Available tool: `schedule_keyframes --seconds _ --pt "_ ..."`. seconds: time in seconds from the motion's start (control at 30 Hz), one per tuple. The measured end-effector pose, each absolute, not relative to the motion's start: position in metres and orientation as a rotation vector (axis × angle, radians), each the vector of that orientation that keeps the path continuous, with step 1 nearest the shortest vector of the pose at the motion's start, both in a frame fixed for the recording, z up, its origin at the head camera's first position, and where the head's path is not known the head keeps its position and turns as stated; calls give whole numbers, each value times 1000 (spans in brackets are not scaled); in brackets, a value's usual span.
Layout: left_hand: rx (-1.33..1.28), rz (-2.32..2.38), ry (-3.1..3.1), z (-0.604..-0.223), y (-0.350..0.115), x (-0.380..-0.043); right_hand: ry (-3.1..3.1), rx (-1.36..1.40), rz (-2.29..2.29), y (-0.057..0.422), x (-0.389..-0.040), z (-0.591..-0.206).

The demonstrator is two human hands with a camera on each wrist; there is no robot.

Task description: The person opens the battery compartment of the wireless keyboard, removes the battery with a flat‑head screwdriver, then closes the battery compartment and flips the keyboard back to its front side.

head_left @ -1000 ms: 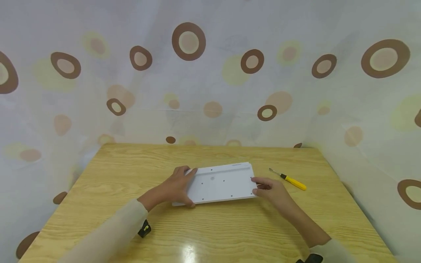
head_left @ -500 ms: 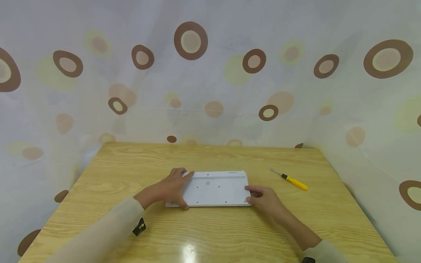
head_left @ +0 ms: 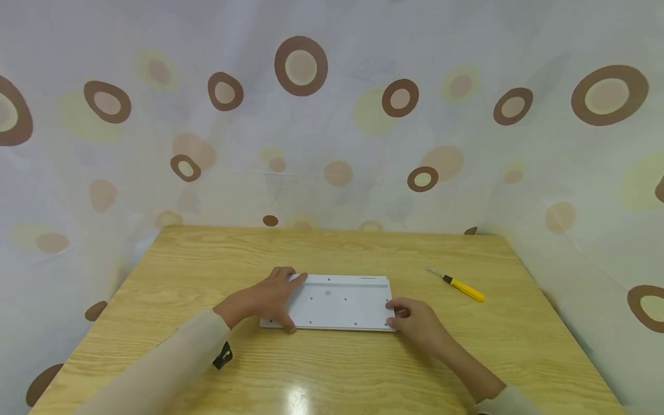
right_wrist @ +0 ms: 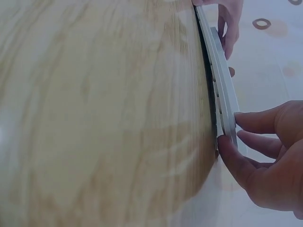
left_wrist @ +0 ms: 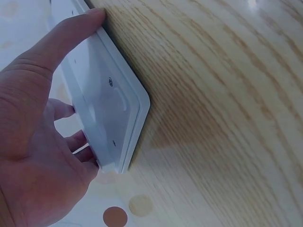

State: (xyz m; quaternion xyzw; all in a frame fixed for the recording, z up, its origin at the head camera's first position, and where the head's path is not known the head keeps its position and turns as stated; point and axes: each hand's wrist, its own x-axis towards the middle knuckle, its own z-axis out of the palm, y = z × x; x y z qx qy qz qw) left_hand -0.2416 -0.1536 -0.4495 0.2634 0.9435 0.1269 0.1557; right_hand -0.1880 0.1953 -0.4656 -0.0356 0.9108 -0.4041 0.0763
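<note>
A flat white keyboard lies face down near the middle of the wooden table, its back with several small screws turned up. My left hand spans its left end and grips it. In the left wrist view the thumb lies over the near edge and the other fingers are at the far edge. My right hand pinches the right end between thumb and fingers. The right wrist view shows that end of the keyboard edge-on, with key edges along its lower side and a dark gap against the table.
A screwdriver with a yellow handle lies on the table to the right of the keyboard, its tip pointing up and left. Behind and at both sides hangs a pale curtain with brown ring prints.
Both hands have brought the keyboard down and slightly left, toward the person. Its earlier slant has levelled out. Over the last half second it has shifted only a little lower; the screwdriver stays put.
</note>
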Motion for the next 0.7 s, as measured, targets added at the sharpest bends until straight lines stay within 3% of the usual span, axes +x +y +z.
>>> schedule_keyframes --seconds 0.4,0.7 --pt "753 336 2689 -447 -153 -242 2804 -166 -1104 196 -189 -468" --pt "797 425 2783 -443 -148 -254 2681 -197 -1295 207 -213 -463"
